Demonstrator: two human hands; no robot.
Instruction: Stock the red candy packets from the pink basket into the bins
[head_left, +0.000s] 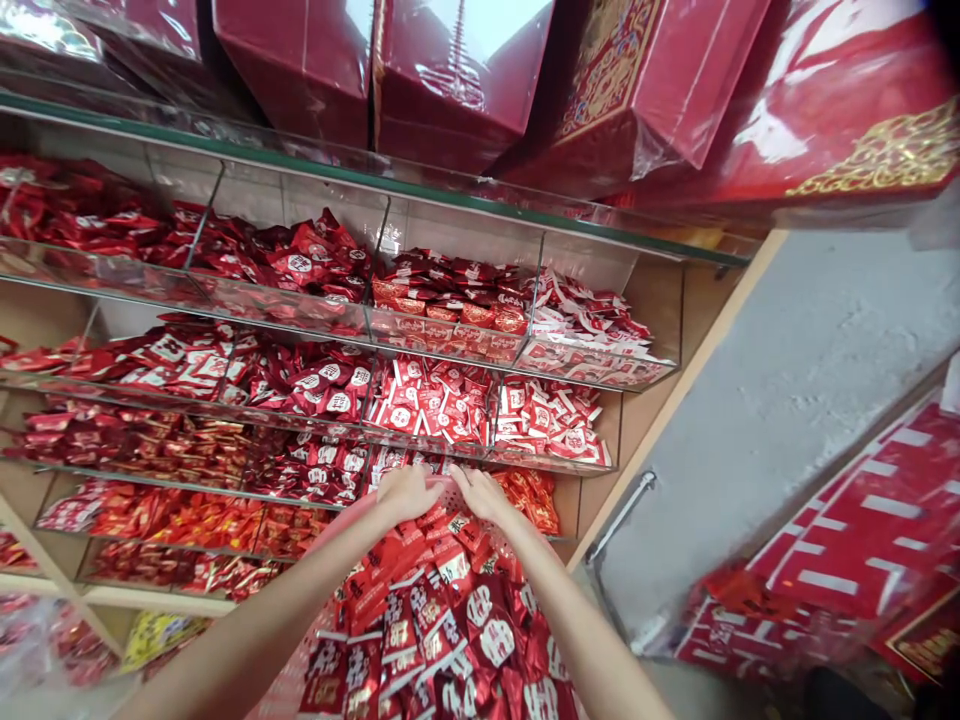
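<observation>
Pink basket (354,512) at the lower centre of the frame, perforated below its rim, filled with red and dark red packets (420,620), many with white patches and dark print. At the basket's far rim, near the centre of the frame, left hand (407,492) and right hand (481,494) side by side, just apart. Fingers of both closed over that rim, gripping it; fingertips mostly hidden. Bare forearms slanting up from the lower left and lower right, across the packets. Just right of the right hand, beyond the basket, orange packets (534,503) on a low shelf. Across the left and centre, a wooden shelf unit (656,395) with clear-fronted, divided rows of mostly red packets. At lower left, yellow packaging (159,638). Along the top, large dark red boxes (457,100) on a green-edged glass shelf (315,166). At right, a grey wall (795,340); at lower right, red goods with white strips (847,510).
</observation>
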